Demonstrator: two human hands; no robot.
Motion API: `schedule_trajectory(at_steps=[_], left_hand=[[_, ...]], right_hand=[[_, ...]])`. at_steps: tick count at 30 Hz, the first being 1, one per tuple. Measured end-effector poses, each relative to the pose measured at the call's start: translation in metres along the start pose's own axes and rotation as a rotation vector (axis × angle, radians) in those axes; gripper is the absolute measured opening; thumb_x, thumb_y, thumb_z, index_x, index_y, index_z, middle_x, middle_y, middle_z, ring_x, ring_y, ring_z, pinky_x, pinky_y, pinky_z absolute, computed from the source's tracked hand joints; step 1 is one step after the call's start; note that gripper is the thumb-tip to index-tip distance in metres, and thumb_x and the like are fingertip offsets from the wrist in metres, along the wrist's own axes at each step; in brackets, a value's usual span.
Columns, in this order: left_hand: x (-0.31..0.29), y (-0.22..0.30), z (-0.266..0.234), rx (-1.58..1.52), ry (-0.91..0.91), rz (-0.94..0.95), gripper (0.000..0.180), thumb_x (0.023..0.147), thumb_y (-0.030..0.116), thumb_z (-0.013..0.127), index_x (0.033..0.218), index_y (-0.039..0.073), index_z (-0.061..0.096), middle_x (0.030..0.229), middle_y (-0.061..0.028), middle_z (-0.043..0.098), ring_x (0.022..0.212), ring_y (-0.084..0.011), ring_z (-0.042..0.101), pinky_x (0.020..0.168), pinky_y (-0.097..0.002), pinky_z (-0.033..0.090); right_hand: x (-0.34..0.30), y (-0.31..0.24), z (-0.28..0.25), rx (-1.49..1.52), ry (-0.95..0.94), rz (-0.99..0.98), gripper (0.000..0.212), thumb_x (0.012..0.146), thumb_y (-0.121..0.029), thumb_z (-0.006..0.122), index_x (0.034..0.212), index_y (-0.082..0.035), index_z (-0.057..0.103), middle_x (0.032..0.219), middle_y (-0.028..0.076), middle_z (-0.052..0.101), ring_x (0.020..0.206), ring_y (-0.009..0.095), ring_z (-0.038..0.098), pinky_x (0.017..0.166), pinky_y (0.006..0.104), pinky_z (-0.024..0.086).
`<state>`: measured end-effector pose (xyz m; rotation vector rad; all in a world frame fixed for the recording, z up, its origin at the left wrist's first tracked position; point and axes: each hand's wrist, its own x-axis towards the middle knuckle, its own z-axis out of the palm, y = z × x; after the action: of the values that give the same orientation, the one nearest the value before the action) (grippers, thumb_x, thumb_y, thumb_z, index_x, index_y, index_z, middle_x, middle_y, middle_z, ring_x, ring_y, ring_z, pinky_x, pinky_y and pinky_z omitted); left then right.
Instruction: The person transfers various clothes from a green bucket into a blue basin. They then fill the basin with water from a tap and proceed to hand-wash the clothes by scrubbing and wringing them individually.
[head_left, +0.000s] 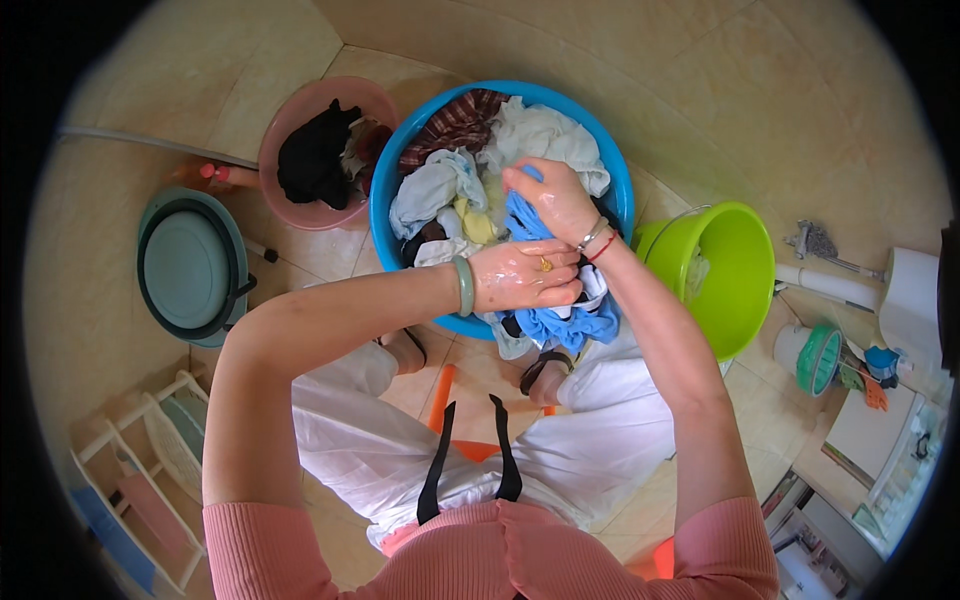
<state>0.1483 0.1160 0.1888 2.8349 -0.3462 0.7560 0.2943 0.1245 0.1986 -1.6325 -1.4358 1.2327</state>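
Note:
A blue and white garment (570, 326) is bunched over the near right rim of a large blue basin (622, 170). My right hand (562, 205) is closed round an upper fold of it. Just nearer, my left hand (520, 275) presses over the same cloth, its fingers together and bent at the tips. Both hands look wet and soapy. Around them in the basin lie a white cloth (540, 135), a dark red plaid cloth (455, 128), a pale blue cloth (435, 190) and a yellow piece (474, 222). The cloth beneath my left palm is hidden.
A pink basin (285, 205) with dark clothing (318, 155) stands left of the blue one. To the right is a green bucket (735, 280). Grey-green basins (185, 270) lean at the left, near a white rack (150, 450). A tiled wall rises behind.

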Motion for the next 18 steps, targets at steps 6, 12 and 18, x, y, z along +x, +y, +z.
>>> schedule_trajectory(at_steps=[6,12,18], left_hand=[[-0.015,-0.008,0.023,-0.029,-0.018,-0.026,0.028,0.078,0.008,0.055,0.106,0.007,0.055,0.109,-0.0121,0.059,0.114,-0.0268,0.055,0.105,-0.0369,0.041],[-0.031,-0.017,0.005,-0.571,0.310,-0.494,0.059,0.074,0.001,0.066,0.131,0.005,0.048,0.128,-0.0182,0.053,0.118,-0.0324,0.053,0.107,-0.0421,0.037],[-0.033,-0.016,0.032,-1.300,1.046,-1.387,0.055,0.081,0.017,0.072,0.129,0.006,0.049,0.121,-0.0082,0.058,0.112,-0.0215,0.057,0.094,-0.0352,0.046]], right_hand=[[0.009,0.043,0.011,0.285,0.091,0.174,0.031,0.090,-0.029,0.058,0.085,0.000,0.067,0.076,0.009,0.067,0.073,0.017,0.065,0.069,0.0292,0.050],[0.005,0.081,-0.024,0.825,0.116,0.388,0.031,0.095,-0.028,0.055,0.099,0.001,0.065,0.092,0.006,0.068,0.081,0.013,0.063,0.076,0.0267,0.051],[-0.023,0.069,-0.047,0.696,-0.137,0.282,0.028,0.098,-0.022,0.053,0.112,0.001,0.059,0.102,0.003,0.063,0.093,0.007,0.057,0.078,0.0242,0.048]])
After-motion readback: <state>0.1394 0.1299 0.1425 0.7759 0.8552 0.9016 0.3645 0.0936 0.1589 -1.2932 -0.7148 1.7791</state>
